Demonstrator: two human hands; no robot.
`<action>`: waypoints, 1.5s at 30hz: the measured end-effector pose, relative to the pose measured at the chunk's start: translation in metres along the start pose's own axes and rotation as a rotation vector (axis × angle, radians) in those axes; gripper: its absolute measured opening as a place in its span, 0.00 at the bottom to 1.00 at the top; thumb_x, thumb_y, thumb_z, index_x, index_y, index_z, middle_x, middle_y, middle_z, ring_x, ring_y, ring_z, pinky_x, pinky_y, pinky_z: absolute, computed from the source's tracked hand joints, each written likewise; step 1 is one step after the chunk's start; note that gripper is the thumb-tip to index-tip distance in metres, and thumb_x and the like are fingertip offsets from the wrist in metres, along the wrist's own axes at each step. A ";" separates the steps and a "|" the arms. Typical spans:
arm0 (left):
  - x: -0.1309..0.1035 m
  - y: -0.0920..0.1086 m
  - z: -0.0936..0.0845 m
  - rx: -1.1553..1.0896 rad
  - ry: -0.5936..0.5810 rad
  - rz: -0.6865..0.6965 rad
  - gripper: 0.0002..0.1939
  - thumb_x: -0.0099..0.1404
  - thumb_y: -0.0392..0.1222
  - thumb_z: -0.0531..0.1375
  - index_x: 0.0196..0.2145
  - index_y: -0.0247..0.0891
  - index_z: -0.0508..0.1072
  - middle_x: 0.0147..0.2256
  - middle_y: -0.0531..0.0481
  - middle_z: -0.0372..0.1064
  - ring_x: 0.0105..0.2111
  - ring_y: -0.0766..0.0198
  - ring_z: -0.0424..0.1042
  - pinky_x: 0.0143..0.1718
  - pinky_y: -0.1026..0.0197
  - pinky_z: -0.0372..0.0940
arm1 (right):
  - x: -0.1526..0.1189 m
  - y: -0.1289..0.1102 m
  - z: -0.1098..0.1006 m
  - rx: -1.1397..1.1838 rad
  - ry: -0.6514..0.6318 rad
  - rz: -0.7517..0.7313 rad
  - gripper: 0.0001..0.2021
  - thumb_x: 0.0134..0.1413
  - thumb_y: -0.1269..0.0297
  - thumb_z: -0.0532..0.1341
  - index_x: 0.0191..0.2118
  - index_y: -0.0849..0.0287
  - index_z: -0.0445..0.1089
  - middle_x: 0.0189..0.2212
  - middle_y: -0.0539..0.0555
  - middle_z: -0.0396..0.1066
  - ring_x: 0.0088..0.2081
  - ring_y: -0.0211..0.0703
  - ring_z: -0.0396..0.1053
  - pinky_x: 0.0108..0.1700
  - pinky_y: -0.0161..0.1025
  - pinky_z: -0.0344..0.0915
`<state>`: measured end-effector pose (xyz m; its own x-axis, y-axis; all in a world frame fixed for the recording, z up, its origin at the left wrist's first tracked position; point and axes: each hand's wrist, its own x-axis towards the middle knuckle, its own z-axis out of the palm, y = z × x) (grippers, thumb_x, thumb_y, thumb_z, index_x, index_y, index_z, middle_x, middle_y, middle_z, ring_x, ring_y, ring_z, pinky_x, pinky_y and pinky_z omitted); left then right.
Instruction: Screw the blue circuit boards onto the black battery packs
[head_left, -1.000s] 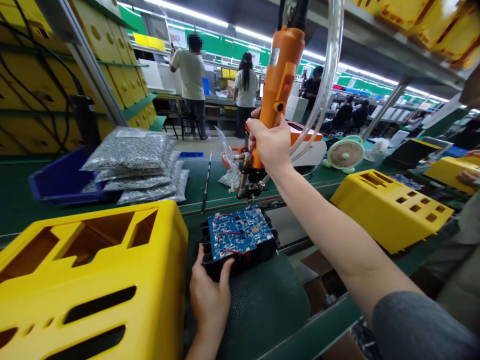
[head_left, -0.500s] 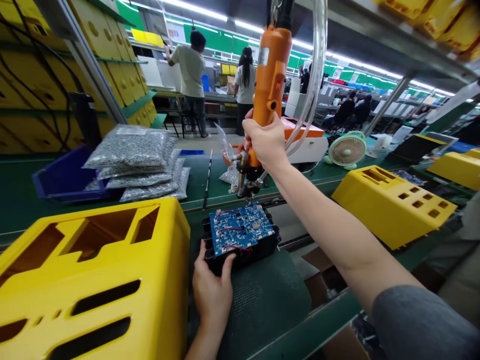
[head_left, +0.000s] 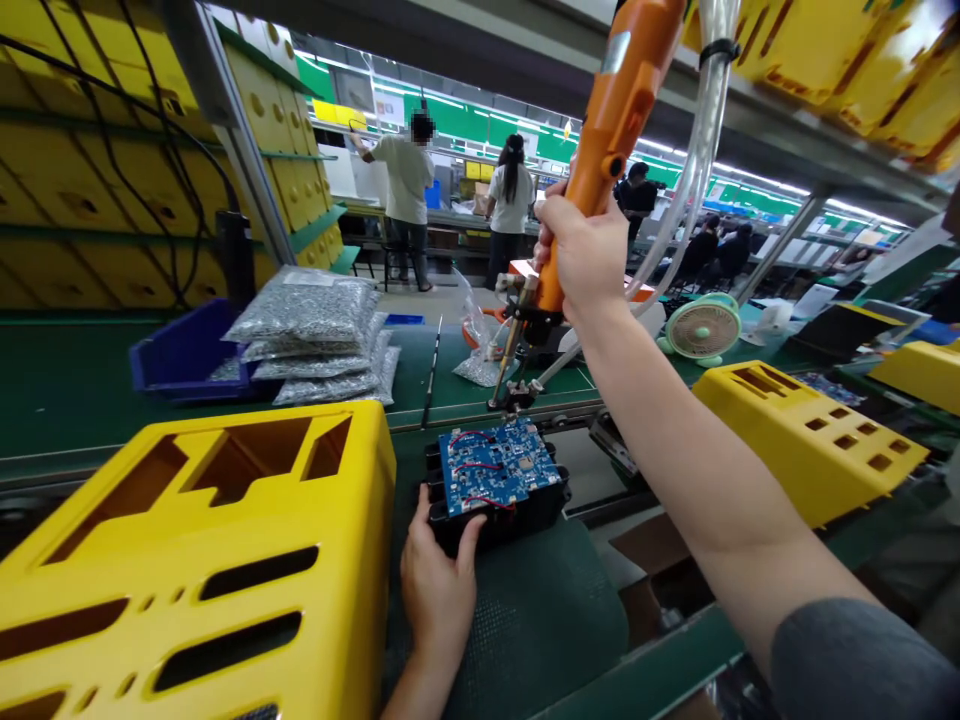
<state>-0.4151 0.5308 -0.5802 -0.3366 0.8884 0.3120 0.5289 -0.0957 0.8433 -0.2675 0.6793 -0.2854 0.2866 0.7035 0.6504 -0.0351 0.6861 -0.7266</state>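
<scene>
The top edge is cutting off the upper end of the orange power driver (head_left: 622, 110), while the right hand (head_left: 589, 245) is hiding its grip, and the metal nose (head_left: 517, 397) is showing too small to tell whether it is touching the blue circuit board (head_left: 499, 465). The left hand (head_left: 441, 580) is covering the near left corner of the black case (head_left: 529, 515), whose top is lying under the board. The left and bottom edges are cropping the large yellow housing (head_left: 180, 530).

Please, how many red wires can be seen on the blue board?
3 on the board: a far wire, a middle wire and a near wire by its edge. Others may be hidden.
</scene>
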 end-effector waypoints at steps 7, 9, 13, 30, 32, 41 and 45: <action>-0.002 0.002 0.000 0.004 0.010 0.024 0.39 0.58 0.58 0.58 0.61 0.37 0.52 0.59 0.38 0.58 0.56 0.51 0.61 0.55 0.49 0.59 | -0.049 0.011 0.016 0.073 -0.056 0.082 0.08 0.50 0.66 0.60 0.34 0.54 0.58 0.18 0.42 0.56 0.16 0.29 0.57 0.18 0.30 0.58; -0.002 0.003 0.000 0.008 0.012 0.026 0.39 0.58 0.57 0.58 0.61 0.37 0.52 0.58 0.38 0.58 0.56 0.51 0.61 0.55 0.49 0.59 | -0.055 0.013 0.020 0.098 -0.052 0.092 0.09 0.49 0.66 0.61 0.34 0.53 0.58 0.18 0.41 0.57 0.16 0.29 0.57 0.18 0.30 0.59; -0.003 0.001 0.000 -0.004 0.020 0.026 0.39 0.58 0.57 0.59 0.61 0.36 0.53 0.58 0.37 0.59 0.56 0.51 0.62 0.55 0.49 0.59 | -0.060 0.017 0.024 0.142 -0.063 0.102 0.10 0.49 0.66 0.61 0.35 0.53 0.58 0.17 0.41 0.58 0.15 0.30 0.57 0.17 0.31 0.59; -0.003 0.001 0.001 -0.013 0.023 0.036 0.38 0.58 0.57 0.59 0.60 0.36 0.53 0.59 0.37 0.58 0.57 0.51 0.61 0.56 0.48 0.59 | -0.066 0.022 0.025 0.116 -0.093 0.121 0.10 0.49 0.66 0.61 0.34 0.53 0.58 0.17 0.41 0.56 0.15 0.30 0.57 0.17 0.31 0.58; -0.003 0.002 0.001 -0.015 0.023 0.042 0.38 0.58 0.56 0.59 0.61 0.37 0.53 0.59 0.38 0.57 0.57 0.51 0.61 0.56 0.49 0.58 | -0.066 0.023 0.025 0.109 -0.096 0.117 0.09 0.49 0.65 0.61 0.35 0.53 0.58 0.17 0.41 0.56 0.15 0.30 0.56 0.17 0.31 0.58; -0.004 0.002 0.000 -0.020 0.027 0.034 0.38 0.58 0.56 0.60 0.61 0.38 0.53 0.59 0.38 0.57 0.56 0.51 0.61 0.55 0.49 0.59 | -0.071 0.022 0.031 0.054 -0.146 0.110 0.09 0.51 0.65 0.60 0.32 0.53 0.56 0.17 0.41 0.54 0.15 0.30 0.56 0.17 0.32 0.58; -0.004 0.002 0.001 -0.018 0.023 0.032 0.39 0.58 0.56 0.60 0.61 0.37 0.52 0.58 0.37 0.58 0.56 0.51 0.62 0.55 0.49 0.59 | -0.072 0.026 0.036 0.051 -0.157 0.130 0.10 0.50 0.67 0.60 0.31 0.54 0.56 0.16 0.41 0.54 0.14 0.30 0.55 0.15 0.31 0.57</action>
<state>-0.4122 0.5272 -0.5801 -0.3380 0.8740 0.3491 0.5260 -0.1321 0.8401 -0.3236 0.6535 -0.3433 0.1241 0.8044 0.5809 -0.1122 0.5931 -0.7973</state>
